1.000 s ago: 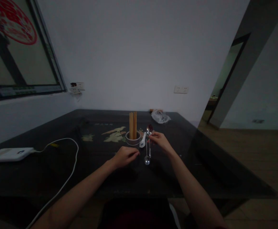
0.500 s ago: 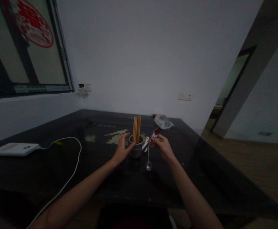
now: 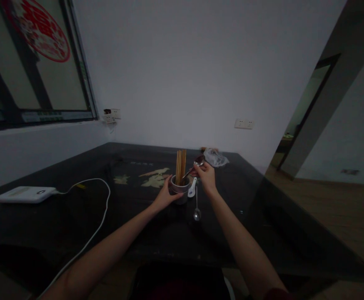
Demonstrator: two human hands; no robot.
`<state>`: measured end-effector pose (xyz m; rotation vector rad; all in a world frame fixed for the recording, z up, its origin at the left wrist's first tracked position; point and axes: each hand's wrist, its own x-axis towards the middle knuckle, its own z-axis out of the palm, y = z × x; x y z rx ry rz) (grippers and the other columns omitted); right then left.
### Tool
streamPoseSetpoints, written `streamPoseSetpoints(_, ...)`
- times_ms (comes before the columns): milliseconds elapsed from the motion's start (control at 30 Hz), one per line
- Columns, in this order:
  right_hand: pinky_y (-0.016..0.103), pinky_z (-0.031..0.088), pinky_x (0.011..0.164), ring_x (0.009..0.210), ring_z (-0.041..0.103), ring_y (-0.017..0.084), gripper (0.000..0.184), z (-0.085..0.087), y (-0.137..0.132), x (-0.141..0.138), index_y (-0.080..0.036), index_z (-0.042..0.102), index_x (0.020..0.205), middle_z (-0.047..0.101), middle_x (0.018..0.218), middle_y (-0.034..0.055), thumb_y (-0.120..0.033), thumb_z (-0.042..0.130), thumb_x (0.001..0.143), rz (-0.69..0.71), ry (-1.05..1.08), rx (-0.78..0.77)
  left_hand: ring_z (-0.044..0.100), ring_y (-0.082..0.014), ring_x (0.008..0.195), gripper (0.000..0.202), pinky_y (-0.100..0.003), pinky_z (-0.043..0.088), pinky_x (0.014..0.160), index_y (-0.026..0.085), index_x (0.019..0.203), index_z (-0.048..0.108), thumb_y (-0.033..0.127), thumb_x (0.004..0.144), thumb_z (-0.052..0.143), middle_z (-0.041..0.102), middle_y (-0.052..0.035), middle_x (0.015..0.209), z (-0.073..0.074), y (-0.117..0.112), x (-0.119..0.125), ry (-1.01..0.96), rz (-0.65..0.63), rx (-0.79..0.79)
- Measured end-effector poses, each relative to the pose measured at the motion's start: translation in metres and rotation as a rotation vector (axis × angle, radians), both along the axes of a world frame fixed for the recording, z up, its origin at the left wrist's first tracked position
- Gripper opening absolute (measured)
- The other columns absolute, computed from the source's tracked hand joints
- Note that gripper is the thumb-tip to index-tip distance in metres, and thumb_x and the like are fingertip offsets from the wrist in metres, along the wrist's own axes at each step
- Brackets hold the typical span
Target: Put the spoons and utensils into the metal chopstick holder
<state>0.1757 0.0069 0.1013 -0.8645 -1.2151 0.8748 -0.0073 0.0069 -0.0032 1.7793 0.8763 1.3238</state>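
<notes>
1. Head view, hands: the left hand point(image 3: 163, 196) is curved, thumb apart from the fingers, around the near-left side of a cup point(image 3: 182, 189), gripping it; the right hand point(image 3: 207, 177) is closed in a pinch on a metal spoon point(image 3: 199, 160).
2. Head view, cup: it stands upright about midway between the far and near edges of the counter point(image 3: 138, 227), with chopsticks point(image 3: 181, 166) upright inside. The held spoon tilts, bowl uppermost, its handle slanting to the cup's mouth; how deep it reaches cannot be told.
3. Head view, remaining spoons: a white spoon point(image 3: 192, 191) lies just right of the cup; a second metal spoon point(image 3: 197, 214) lies with its bowl toward the near edge.
4. Head view, margins: a clear plastic bag point(image 3: 215, 158) lies near the far right corner; a white device point(image 3: 27, 194) with a cable point(image 3: 107, 202) lies toward the left edge.
</notes>
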Motion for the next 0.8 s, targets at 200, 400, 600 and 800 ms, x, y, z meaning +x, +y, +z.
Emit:
streamPoseSetpoints(200, 0.018, 0.039, 0.037, 0.046, 0.060, 0.013, 0.033, -0.011, 0.003, -0.005, -0.017, 0.055, 0.080, 0.063, 0.056, -0.0018, -0.041, 0.070, 0.064, 0.003, -0.116, -0.021, 0.046, -0.0289, 0.126, 0.088, -0.047, 0.036, 0.107, 0.018, 0.135, 0.032, 0.031, 0.063, 0.080, 0.044, -0.0175, 0.138, 0.008, -0.006, 0.003, -0.062, -0.043, -0.015)
streamPoseSetpoints(400, 0.020, 0.038, 0.040, 0.046, 0.059, 0.014, 0.028, -0.012, 0.008, -0.005, -0.016, 0.058, 0.073, 0.063, 0.054, 0.0002, -0.043, 0.065, 0.068, 0.000, -0.216, -0.016, 0.052, -0.0289, 0.120, 0.078, -0.047, 0.038, 0.105, 0.015, 0.127, 0.044, 0.028, 0.060, 0.082, 0.053, -0.0157, 0.130, 0.005, -0.003, 0.001, -0.040, 0.013, -0.116)
streamPoseSetpoints(600, 0.020, 0.039, 0.040, 0.044, 0.057, 0.014, 0.023, -0.014, 0.010, -0.010, -0.018, 0.054, 0.066, 0.060, 0.050, -0.0012, -0.038, 0.063, 0.071, -0.001, -0.244, -0.043, 0.053, -0.0293, 0.118, 0.072, -0.046, 0.039, 0.104, 0.015, 0.121, 0.051, 0.026, 0.058, 0.083, 0.055, -0.0148, 0.128, 0.005, -0.002, 0.001, -0.057, 0.013, -0.126)
streamPoseSetpoints(800, 0.020, 0.040, 0.046, 0.053, 0.061, 0.015, 0.017, -0.020, 0.011, -0.010, -0.017, 0.058, 0.072, 0.066, 0.058, 0.0014, -0.033, 0.062, 0.072, -0.102, -0.364, -0.017, 0.054, -0.0283, 0.116, 0.069, -0.045, 0.040, 0.103, 0.015, 0.119, 0.051, 0.025, 0.059, 0.082, 0.056, -0.0145, 0.127, 0.012, -0.007, 0.004, -0.043, 0.006, -0.114)
